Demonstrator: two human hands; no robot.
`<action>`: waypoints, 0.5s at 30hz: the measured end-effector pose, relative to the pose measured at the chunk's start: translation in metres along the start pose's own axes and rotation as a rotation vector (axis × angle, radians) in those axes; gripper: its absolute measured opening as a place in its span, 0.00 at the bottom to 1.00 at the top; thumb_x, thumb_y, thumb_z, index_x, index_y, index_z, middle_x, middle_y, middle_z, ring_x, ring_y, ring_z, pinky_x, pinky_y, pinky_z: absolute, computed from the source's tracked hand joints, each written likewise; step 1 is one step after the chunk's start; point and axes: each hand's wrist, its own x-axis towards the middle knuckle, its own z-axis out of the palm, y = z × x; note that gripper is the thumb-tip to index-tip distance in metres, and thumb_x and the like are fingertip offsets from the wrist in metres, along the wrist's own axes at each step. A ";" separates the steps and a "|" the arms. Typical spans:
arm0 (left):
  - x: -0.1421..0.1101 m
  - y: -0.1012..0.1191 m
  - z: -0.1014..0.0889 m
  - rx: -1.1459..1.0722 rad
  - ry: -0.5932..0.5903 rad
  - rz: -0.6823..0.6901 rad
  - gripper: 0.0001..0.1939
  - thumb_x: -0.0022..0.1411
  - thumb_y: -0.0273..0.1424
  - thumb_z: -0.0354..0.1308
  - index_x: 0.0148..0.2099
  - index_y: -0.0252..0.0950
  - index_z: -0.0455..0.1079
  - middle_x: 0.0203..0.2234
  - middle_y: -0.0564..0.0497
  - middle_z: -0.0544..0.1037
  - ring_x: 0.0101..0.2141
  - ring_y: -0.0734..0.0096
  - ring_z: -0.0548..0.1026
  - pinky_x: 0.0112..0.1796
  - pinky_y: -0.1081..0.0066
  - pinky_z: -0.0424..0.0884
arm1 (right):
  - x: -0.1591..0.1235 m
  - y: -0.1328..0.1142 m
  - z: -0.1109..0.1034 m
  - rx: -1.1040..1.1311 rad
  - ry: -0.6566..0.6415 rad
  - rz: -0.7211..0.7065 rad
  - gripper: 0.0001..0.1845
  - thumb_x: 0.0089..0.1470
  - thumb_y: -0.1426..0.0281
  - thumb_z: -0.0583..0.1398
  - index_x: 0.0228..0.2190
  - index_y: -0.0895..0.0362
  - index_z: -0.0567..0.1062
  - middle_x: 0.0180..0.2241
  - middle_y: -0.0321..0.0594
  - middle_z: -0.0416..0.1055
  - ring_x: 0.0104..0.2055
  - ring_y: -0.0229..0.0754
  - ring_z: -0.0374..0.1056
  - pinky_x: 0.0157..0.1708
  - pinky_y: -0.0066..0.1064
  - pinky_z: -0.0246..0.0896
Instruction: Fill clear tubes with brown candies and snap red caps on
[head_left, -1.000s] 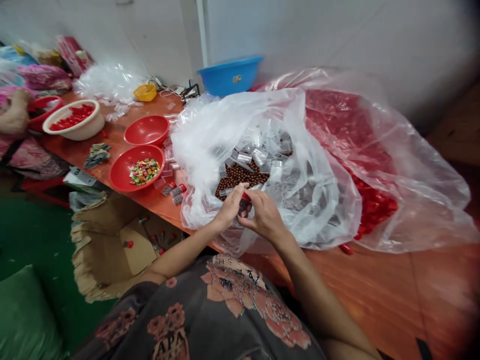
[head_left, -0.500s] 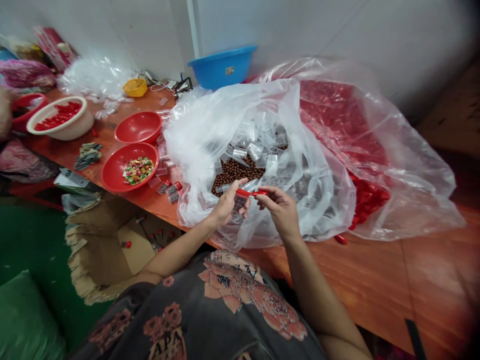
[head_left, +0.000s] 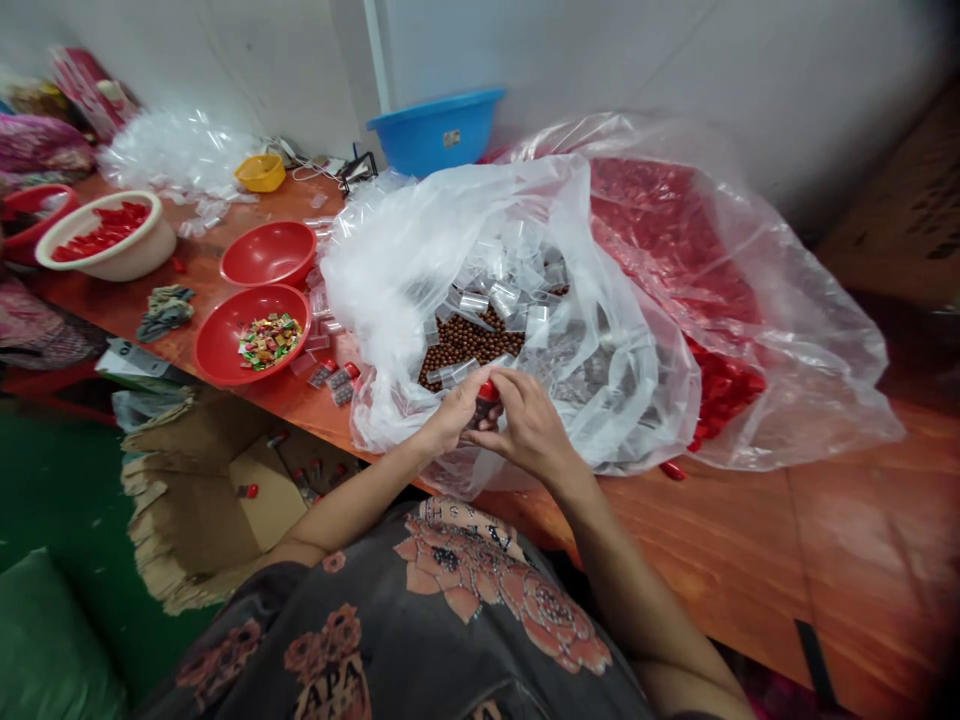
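1. Head view: a small clear container (head_left: pixel 481 412) with dark contents sits between both hands, above the near side of the open translucent plastic bag (head_left: pixel 379 310). Its red cap (head_left: pixel 488 389) shows at the upper end; the exact tilt is hard to tell.
2. Left hand (head_left: pixel 454 413): partly closed, holding one side of the container. A firm but light grip should suit, since thin plastic may flex if squeezed.
3. Right hand (head_left: pixel 531 420): also partly closed on the container, fingers bent near the cap and thumb lower down.
4. The step looks like seating the cap. Press evenly along the container's length; a slanted push could leave one edge lifted. Fingers hide the join, so whether it is seated cannot be told.
5. Work over the bag's brown balls (head_left: pixel 461 343), where a spill would probably be caught, then feel around the join for gaps.
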 end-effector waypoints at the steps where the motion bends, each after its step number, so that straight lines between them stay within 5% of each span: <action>1: 0.000 -0.001 0.000 -0.004 -0.006 0.014 0.24 0.63 0.51 0.48 0.32 0.33 0.66 0.15 0.56 0.63 0.14 0.81 0.61 0.15 0.79 0.54 | 0.001 0.002 0.000 -0.007 -0.003 -0.030 0.40 0.51 0.51 0.62 0.57 0.62 0.60 0.54 0.57 0.64 0.54 0.56 0.63 0.52 0.49 0.62; 11: -0.018 -0.013 -0.007 0.101 0.013 0.135 0.25 0.65 0.48 0.43 0.50 0.34 0.67 0.17 0.57 0.65 0.15 0.78 0.62 0.17 0.79 0.58 | -0.004 -0.002 0.009 -0.014 -0.078 -0.103 0.39 0.52 0.48 0.60 0.57 0.58 0.64 0.54 0.54 0.67 0.55 0.54 0.64 0.53 0.48 0.61; 15: -0.033 0.009 -0.051 0.367 0.211 0.402 0.26 0.66 0.51 0.44 0.53 0.36 0.65 0.25 0.53 0.71 0.22 0.77 0.67 0.26 0.77 0.66 | -0.016 0.000 -0.008 0.022 -0.051 0.067 0.46 0.53 0.52 0.61 0.65 0.54 0.51 0.61 0.54 0.57 0.61 0.55 0.59 0.56 0.51 0.61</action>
